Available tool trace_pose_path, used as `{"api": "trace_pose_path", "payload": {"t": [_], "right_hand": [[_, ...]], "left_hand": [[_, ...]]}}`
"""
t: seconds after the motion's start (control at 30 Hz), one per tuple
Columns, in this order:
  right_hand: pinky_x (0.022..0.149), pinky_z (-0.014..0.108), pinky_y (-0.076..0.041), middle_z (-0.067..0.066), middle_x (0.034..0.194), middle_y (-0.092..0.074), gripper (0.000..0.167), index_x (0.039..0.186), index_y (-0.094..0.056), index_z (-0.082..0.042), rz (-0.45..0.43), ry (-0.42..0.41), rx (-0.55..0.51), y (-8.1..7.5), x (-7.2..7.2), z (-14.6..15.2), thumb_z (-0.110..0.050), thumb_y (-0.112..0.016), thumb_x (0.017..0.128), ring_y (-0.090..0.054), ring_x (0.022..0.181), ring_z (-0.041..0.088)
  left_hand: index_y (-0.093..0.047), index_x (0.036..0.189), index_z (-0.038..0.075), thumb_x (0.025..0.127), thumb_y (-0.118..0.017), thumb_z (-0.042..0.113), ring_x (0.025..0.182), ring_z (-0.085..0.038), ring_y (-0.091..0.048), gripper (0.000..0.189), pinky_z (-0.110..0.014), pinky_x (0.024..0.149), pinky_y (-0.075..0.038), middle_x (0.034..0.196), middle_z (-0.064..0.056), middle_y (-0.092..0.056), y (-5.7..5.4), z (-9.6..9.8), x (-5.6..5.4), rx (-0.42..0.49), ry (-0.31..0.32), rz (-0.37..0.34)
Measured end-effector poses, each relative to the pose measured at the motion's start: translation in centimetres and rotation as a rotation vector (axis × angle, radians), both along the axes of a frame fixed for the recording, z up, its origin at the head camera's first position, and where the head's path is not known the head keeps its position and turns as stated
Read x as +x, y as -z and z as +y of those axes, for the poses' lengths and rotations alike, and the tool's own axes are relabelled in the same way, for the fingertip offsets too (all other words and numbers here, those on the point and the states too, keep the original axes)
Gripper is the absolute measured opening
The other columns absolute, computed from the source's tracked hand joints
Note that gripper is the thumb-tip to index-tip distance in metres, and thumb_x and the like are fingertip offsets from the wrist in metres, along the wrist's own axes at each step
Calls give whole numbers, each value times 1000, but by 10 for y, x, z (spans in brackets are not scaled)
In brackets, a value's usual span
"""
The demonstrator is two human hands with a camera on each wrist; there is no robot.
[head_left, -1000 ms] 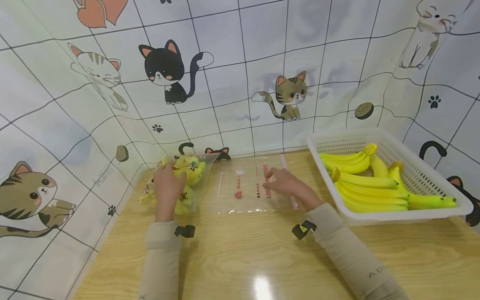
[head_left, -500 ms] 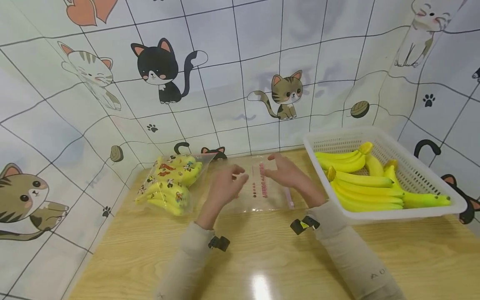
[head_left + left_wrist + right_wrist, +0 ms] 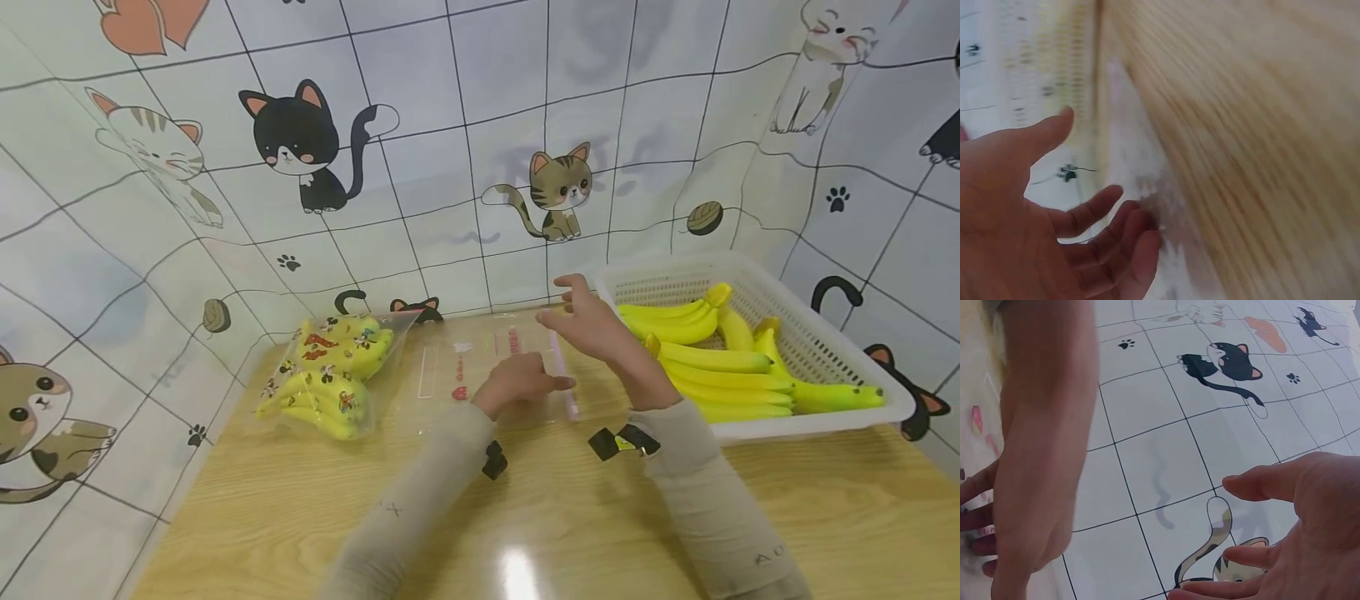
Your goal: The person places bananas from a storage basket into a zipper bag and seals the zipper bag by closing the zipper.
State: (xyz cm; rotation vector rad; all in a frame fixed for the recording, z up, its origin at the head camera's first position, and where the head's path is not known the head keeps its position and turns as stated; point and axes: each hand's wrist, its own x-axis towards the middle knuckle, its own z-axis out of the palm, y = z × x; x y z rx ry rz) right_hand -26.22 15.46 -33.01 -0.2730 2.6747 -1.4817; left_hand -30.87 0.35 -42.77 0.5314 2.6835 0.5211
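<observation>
Clear flat plastic zip bag [image 3: 483,348] with pink print lies on pale wood-grain counter [image 3: 600,533], left hand [image 3: 520,382] over it, right hand [image 3: 592,325] toward its 2 o'clock, both hands' fingers relaxed, gripping nothing.

Left hand [image 3: 522,382] moved from bagged bananas [image 3: 330,375] to over flat clear bag [image 3: 438,404], right hand [image 3: 592,327] shifted toward basket [image 3: 817,427]
</observation>
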Motion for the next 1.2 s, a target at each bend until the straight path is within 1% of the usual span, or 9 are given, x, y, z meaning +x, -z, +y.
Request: {"api": "trace_pose_path", "payload": {"t": [0.1, 0.27, 0.47, 0.6, 0.77, 0.93, 1.03, 1.1, 1.2], "right_hand": [[117, 64, -36, 31, 163, -30, 74, 161, -17, -6, -6, 12, -8, -2, 0, 1, -31, -57, 104, -30, 154, 45], [118, 64, -36, 31, 165, -27, 75, 161, -15, -5, -22, 13, -10, -4, 0, 3, -31, -56, 104, -28, 155, 45], [119, 63, -36, 30, 165, -27, 75, 161, -16, -6, -16, 27, -18, -6, -3, 5, -31, -57, 104, -30, 153, 46], [119, 63, -36, 30, 165, -27, 75, 161, -16, -6, -20, 29, -26, -4, -4, 5, -31, -57, 104, -30, 153, 46], [119, 63, -35, 29, 165, -27, 75, 161, -16, -6, -34, 26, -36, -3, -3, 4, -31, -57, 104, -30, 154, 46], [119, 64, -35, 29, 165, -27, 75, 161, -16, -7, -41, 22, -38, -1, -4, 2, -32, -57, 104, -30, 153, 46], [119, 64, -34, 29, 165, -26, 75, 161, -16, -6, -46, 19, -39, 2, -5, 0, -32, -57, 104, -30, 153, 47], [119, 64, -34, 29, 165, -25, 76, 161, -15, -5, -49, 17, -40, 4, -6, -1, -32, -56, 104, -30, 153, 47], [119, 63, -35, 30, 165, -25, 75, 161, -14, -3, -39, 18, -43, 7, -7, -4, -30, -55, 105, -30, 152, 47]], "left_hand": [[-68, 109, 9, 85, -66, 75, 71, -15, -51, 70, -33, 63, -41, 87, 1, -59, 4, 6, -5, -91, -57, 46], [-67, 92, 16, 86, -68, 70, 69, -14, -54, 54, -36, 67, -46, 79, 4, -61, 8, 14, -9, -163, -121, 121], [-67, 69, 20, 91, -59, 67, 62, -14, -55, 53, -39, 68, -53, 67, 4, -60, 9, 29, -7, -209, -114, 221], [-67, 70, 20, 94, -64, 52, 64, -13, -57, 40, -38, 71, -55, 69, 5, -62, 5, 33, -4, -285, -73, 247], [-67, 82, 18, 93, -67, 42, 70, -12, -59, 26, -38, 80, -58, 75, 6, -64, -6, 31, -2, -328, 9, 213], [-57, 69, 19, 94, -65, 46, 63, -12, -51, 38, -35, 74, -56, 65, 6, -52, -10, 30, -4, -290, 30, 174], [-57, 67, 19, 97, -62, 44, 62, -12, -50, 40, -34, 70, -54, 67, 6, -53, -8, 30, -6, -276, 27, 157], [-63, 76, 16, 100, -60, 38, 64, -14, -53, 33, -32, 68, -53, 75, 3, -61, -6, 29, -8, -267, 13, 121], [-68, 89, 11, 102, -57, 26, 66, -16, -56, 23, -30, 62, -49, 85, -1, -67, -1, 23, -14, -188, -27, 64]]}}
